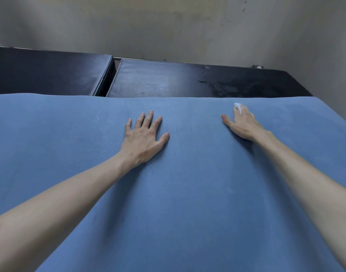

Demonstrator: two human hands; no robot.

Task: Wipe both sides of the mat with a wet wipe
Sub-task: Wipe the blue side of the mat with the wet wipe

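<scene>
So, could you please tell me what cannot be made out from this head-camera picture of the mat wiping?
- Wet wipe: mostly hidden under the right hand; only a white bit shows past the fingertips.
- Right hand's fingers: motion-blurred.
- Blue mat: underside hidden; left, right and near edges cut off by the frame.
- Under the left hand: hidden by the flat palm.
- Small object at the wall behind the dark pads: too small to identify.

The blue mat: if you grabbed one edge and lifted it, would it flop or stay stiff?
Probably it would bend and droop. The blue mat has soft waves along its far edge, so it looks bendy, not stiff. It looks big, so likely awkward for one hand. The left hand rests flat on it while the right hand presses the wipe.
</scene>
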